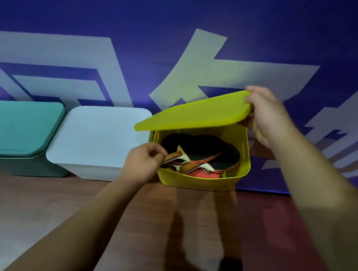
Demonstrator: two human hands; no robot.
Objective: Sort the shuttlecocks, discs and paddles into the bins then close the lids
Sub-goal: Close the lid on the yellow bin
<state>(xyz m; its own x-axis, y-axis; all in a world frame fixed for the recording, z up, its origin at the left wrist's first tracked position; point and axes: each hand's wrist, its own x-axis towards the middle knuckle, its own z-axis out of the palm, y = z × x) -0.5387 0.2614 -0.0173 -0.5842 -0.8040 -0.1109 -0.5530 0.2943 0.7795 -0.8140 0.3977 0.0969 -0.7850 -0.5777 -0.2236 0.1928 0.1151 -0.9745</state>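
Left hand (143,162) low, fingers curled pinching a paddle handle (172,157), right hand (264,116) raised, gripping yellow lid (195,114) edge, both forearms extended forward

The wooden surface (20,215) bears a teal bin (9,132), white bin (97,141) and yellow bin (201,182), side by side.

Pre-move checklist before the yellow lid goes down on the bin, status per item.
1. Right hand grips the yellow lid at its raised end: ok.
2. Yellow lid level on the yellow bin: not ok, it is tilted with the right side up.
3. Left hand out of the bin: not ok, it pinches a paddle handle at the front left rim.
4. Paddles all below the rim: cannot tell, that handle lies near the rim.
5. Green bin lid shut: ok.
6. White bin lid shut: ok.
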